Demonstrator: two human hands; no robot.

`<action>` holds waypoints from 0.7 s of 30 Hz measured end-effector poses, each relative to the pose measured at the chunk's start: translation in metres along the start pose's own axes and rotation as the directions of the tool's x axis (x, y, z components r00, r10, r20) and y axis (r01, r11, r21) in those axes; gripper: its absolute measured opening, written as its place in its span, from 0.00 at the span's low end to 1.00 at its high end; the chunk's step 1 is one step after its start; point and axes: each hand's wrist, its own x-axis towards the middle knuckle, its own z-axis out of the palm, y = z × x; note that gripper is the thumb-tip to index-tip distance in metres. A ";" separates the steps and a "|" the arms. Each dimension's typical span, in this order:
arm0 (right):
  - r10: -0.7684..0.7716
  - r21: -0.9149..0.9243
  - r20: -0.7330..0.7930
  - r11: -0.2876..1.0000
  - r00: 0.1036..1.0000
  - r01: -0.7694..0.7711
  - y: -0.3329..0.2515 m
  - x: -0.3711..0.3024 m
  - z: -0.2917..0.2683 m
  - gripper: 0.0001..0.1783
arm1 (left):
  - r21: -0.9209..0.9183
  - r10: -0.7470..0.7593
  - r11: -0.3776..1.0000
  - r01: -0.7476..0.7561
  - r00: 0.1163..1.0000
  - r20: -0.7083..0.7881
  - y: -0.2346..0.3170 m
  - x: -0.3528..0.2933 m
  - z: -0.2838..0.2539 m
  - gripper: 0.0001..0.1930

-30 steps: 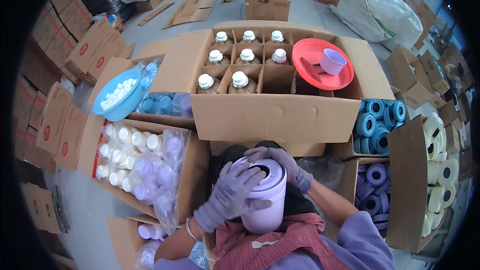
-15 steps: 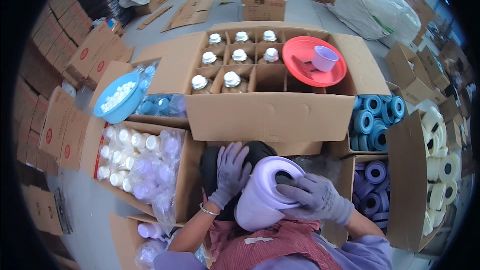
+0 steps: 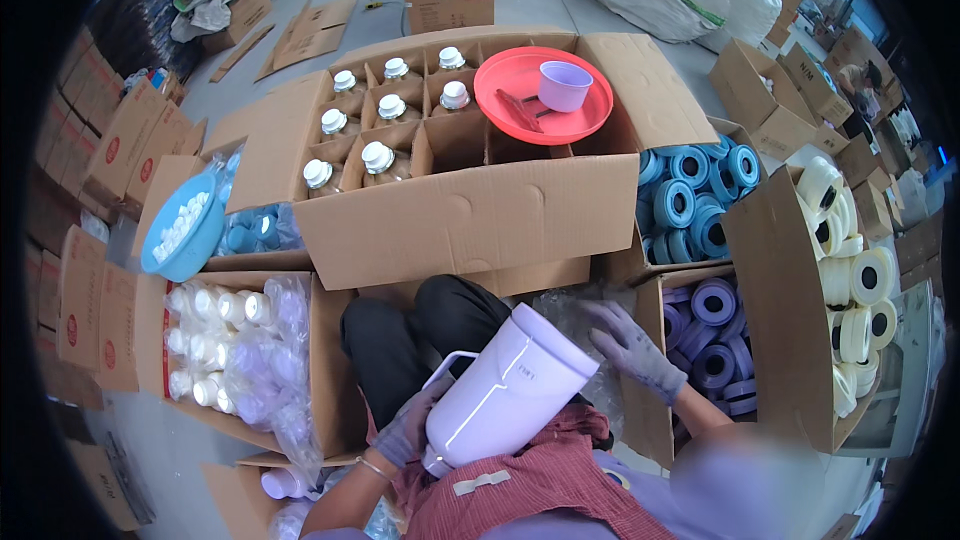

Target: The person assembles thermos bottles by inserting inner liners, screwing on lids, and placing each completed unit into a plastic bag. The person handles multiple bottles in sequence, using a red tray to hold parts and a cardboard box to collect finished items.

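A lavender thermos jug (image 3: 510,390) with a looped handle lies tilted across my lap, its wide end pointing up and to the right. My gloved left hand (image 3: 408,430) grips it low on its left side, by the handle; part of that hand is hidden behind the jug. To the right of the jug, my gloved right hand (image 3: 637,348) is apart from it, fingers stretched out and nothing in them. Below those fingers is crumpled clear plastic (image 3: 570,310). Purple rings (image 3: 713,302) fill the box just right of that hand.
Ahead stands a divided carton (image 3: 470,225) of silver bottles with white caps; a red basin (image 3: 500,75) holding a lavender cup (image 3: 565,87) rests on it. Blue rings (image 3: 690,166) and cream rings (image 3: 870,275) are at right, white bottles (image 3: 215,350) and a blue basin (image 3: 160,258) at left.
My right hand has left the jug's ringed end and moved right. My left hand has shifted from my knee onto the jug, which has turned to show its side and handle. The view has swung right.
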 end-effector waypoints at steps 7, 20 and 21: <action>0.262 0.774 0.329 0.475 0.907 -0.418 -0.074 0.040 0.018 0.40 | 0.809 0.777 0.381 -0.449 0.629 -0.017 0.110 0.002 0.024 0.13; 0.153 0.815 0.580 -0.105 0.800 -0.570 0.027 0.082 0.058 0.43 | 0.847 0.703 0.104 -0.521 0.641 0.308 0.132 0.003 0.042 0.16; 0.242 0.842 0.529 -0.027 0.814 -0.539 0.038 0.072 0.064 0.42 | 0.837 0.683 0.017 -0.547 0.618 0.389 0.135 0.005 0.046 0.16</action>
